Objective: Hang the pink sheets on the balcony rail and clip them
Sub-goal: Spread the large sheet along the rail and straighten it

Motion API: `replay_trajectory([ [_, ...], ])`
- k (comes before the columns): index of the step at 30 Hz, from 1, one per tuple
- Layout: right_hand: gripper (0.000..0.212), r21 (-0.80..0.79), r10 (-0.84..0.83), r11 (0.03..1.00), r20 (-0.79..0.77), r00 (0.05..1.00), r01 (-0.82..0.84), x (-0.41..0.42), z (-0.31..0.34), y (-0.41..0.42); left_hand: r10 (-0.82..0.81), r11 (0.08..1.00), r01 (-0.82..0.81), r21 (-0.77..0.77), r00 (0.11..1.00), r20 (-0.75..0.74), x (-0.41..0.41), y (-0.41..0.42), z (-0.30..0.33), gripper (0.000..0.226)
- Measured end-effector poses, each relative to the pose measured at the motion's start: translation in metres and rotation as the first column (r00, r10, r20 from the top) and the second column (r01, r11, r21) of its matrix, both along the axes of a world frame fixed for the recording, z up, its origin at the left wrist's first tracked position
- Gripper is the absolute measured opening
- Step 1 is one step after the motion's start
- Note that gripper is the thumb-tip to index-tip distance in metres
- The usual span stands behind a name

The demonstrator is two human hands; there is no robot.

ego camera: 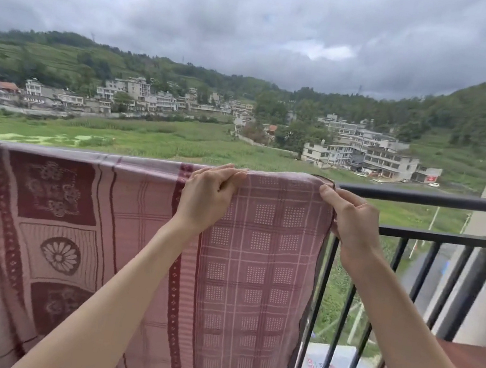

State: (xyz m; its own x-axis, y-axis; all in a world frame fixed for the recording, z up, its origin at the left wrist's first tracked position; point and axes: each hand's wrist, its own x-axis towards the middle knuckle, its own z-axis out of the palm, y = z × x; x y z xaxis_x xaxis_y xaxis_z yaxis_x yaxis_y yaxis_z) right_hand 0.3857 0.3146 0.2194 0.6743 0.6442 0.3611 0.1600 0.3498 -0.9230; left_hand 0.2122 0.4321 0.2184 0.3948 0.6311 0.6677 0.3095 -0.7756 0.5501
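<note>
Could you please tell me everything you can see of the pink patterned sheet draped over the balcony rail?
The pink woven sheet with maroon floral and checked panels hangs folded over the black metal balcony rail, its near side falling out of view below. Its left part shows dark red squares with flowers and a daisy medallion, its right part a white-lined grid with dotted squares and a dark hemmed edge. The left hand pinches its top fold at the rail; the right hand grips its right corner. No clips are visible.

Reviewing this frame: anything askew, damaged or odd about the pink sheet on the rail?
Nothing damaged. The pink sheet hangs over the balcony rail, its top right corner slightly bunched where the right hand pinches it. The left hand grips the top edge. No clips show.
</note>
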Motion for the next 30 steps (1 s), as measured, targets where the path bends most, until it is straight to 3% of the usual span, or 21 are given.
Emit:
replay_trajectory([
  [4, 0.044, -0.173, 0.043, 0.984, -0.041, 0.998, -0.050, 0.007, 0.002, 0.011, -0.178, 0.960, 0.206, -0.189, 0.972, 0.156, -0.011, 0.006, 0.013, 0.040],
  [7, 0.034, -0.228, 0.023, 0.973, -0.016, 1.000, -0.026, 0.004, 0.003, 0.021, -0.110, 0.966, 0.138, -0.217, 0.985, 0.135, -0.022, 0.019, 0.021, 0.039],
  [9, 0.027, -0.227, 0.004, 0.974, 0.030, 1.000, 0.003, 0.004, 0.004, 0.025, -0.032, 0.985, 0.032, -0.169, 0.999, -0.002, -0.024, 0.027, 0.020, 0.037],
  [11, 0.019, -0.184, -0.019, 0.983, 0.044, 0.999, 0.027, 0.004, 0.007, 0.025, 0.114, 0.993, -0.114, 0.004, 0.992, -0.054, -0.022, 0.032, 0.014, 0.030],
  [14, 0.013, -0.117, -0.024, 0.993, -0.029, 0.999, 0.021, 0.005, 0.015, 0.020, 0.205, 0.969, -0.217, 0.120, 0.973, 0.103, -0.016, 0.032, 0.008, 0.017],
  [19, 0.013, 0.035, -0.052, 0.998, -0.094, 0.994, 0.056, 0.009, 0.035, 0.012, 0.145, 0.989, -0.149, -0.005, 0.959, 0.243, 0.004, 0.028, 0.017, 0.013],
  [23, 0.020, 0.095, -0.115, 0.988, -0.068, 0.991, 0.121, 0.025, 0.035, 0.003, 0.035, 0.999, -0.040, 0.009, 0.956, 0.291, 0.013, 0.016, 0.020, 0.012],
  [27, 0.032, -0.035, -0.237, 0.970, 0.058, 0.970, 0.239, 0.031, 0.005, -0.004, -0.061, 0.996, 0.047, 0.078, 0.981, 0.183, 0.015, 0.014, 0.002, 0.016],
  [30, 0.013, -0.155, -0.235, 0.952, 0.189, 0.954, 0.265, 0.038, -0.011, -0.006, 0.000, 0.993, -0.022, 0.112, 0.983, 0.185, 0.006, 0.017, -0.002, 0.026],
])
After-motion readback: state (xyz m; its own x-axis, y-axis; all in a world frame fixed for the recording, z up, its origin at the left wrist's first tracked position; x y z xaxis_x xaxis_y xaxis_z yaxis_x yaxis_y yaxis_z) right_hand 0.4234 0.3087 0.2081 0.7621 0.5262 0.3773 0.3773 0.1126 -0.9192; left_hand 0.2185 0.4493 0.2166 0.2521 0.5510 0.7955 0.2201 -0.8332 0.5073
